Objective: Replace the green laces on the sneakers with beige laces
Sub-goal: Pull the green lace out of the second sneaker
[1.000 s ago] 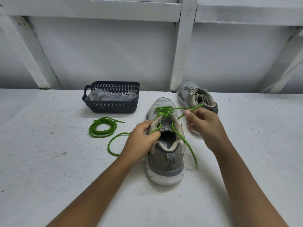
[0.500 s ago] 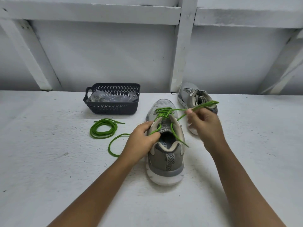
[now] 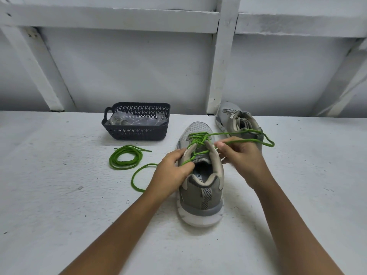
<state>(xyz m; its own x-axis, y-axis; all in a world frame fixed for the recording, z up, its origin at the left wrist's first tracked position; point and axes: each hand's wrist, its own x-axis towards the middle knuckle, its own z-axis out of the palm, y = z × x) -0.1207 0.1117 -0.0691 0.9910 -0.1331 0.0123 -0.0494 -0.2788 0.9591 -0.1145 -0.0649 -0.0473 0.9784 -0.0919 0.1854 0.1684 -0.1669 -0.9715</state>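
Observation:
A grey sneaker (image 3: 202, 187) stands heel toward me on the white table, with a green lace (image 3: 198, 138) still threaded through its upper eyelets. My left hand (image 3: 171, 171) grips the sneaker's left collar, fingers curled over the edge. My right hand (image 3: 241, 155) pinches the lace's right strand, whose free end loops out to the right over the second sneaker. The lace's left end trails over the table to the left of my wrist. That second grey sneaker (image 3: 236, 121) stands behind, without a lace. Another green lace (image 3: 126, 159) lies coiled on the table.
A dark perforated basket (image 3: 137, 133) stands at the back left and holds clear plastic bags with pale contents. A white wall with beams rises right behind the table. Bare white tabletop (image 3: 59, 195) spreads to the left and right of the shoes.
My right hand has drawn the lace's right strand out of an eyelet; its free end, earlier hanging beside the heel, now loops far out to the right. My left hand stays on the collar.

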